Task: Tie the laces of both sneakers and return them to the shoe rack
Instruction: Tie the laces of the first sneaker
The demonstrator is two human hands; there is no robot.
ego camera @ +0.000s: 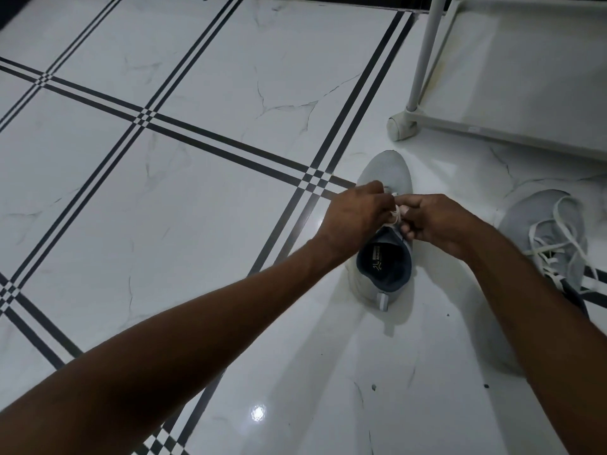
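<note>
Both hands pinch white laces (396,214) over the pale grey knit sneaker (384,244) on the floor.

Left hand (356,213) and right hand (437,223) meet above its tongue — probably mid-knot; the second grey sneaker (545,234), laces loose, lies right of it, the white wheeled shoe rack (423,64) beyond.

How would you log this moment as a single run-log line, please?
stage: tying first sneaker | left hand and right hand: both gripping its laces | second sneaker: untied, on floor | shoe rack: lower shelf empty
</note>
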